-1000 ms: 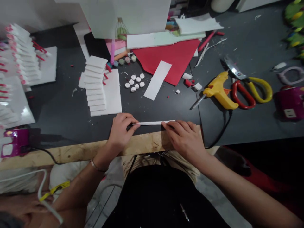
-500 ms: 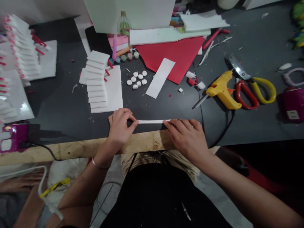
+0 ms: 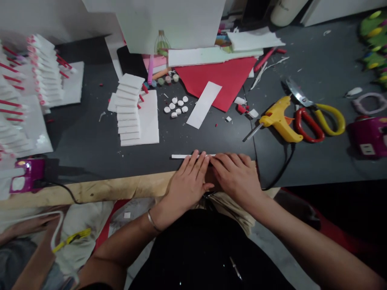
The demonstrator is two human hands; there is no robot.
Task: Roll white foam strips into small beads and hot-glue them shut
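A thin white strip (image 3: 180, 156) lies along the table near its front edge, its left end showing and its right part covered by my hands. My left hand (image 3: 189, 181) lies flat with outstretched fingers, the fingertips over the strip's middle. Close beside it, my right hand (image 3: 234, 171) bends its fingers over the right end of the strip, the thumb side at the strip. Beyond my hands, a flat white paper piece (image 3: 204, 105) rests partly on a red sheet (image 3: 216, 72). Several small white discs (image 3: 175, 106) sit to its left.
A yellow glue gun (image 3: 279, 119) and scissors (image 3: 317, 117) with red and yellow handles lie at right. Stepped white pieces (image 3: 128, 117) stand on a white board (image 3: 149, 121) at left. Purple boxes (image 3: 28, 175) sit at both sides. Another person's arm (image 3: 30, 229) shows lower left.
My left hand has let go of the strip's left end, moved right and flattened over its middle beside my right hand. My right hand stays at the right end. The view has shifted slightly.
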